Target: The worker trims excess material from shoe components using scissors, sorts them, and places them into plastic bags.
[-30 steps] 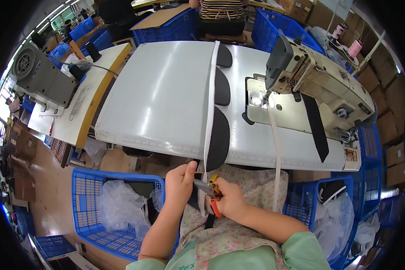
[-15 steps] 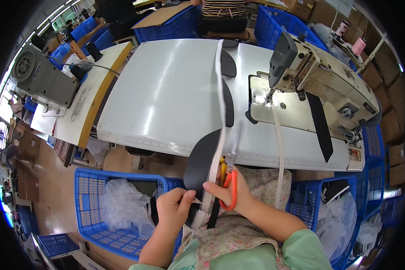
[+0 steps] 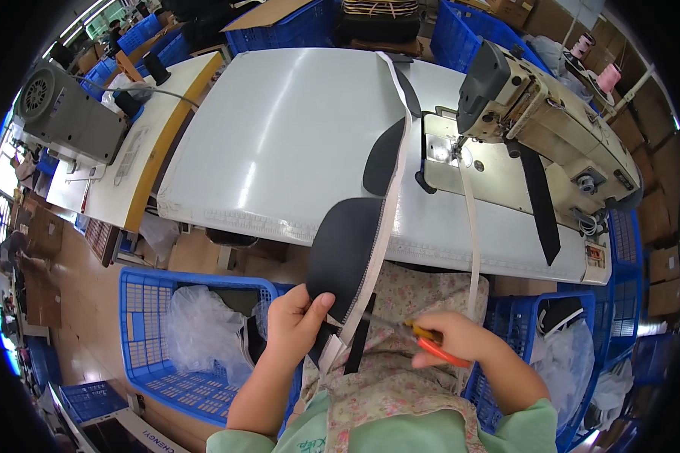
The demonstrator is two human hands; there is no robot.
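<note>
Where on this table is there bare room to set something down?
Widest: the tabletop left of the two nearer dark flaps on the pale strip. Smaller: between that strip and the narrow tape, in front of the sewing machine. Crowded: the right side, with the sewing machine and black strap.

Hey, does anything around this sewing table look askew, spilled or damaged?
I see no spill or damage, but the white tape looks twisted: its near dark flaps stick out to the left, while the far dark flaps stick out to the right.
</note>
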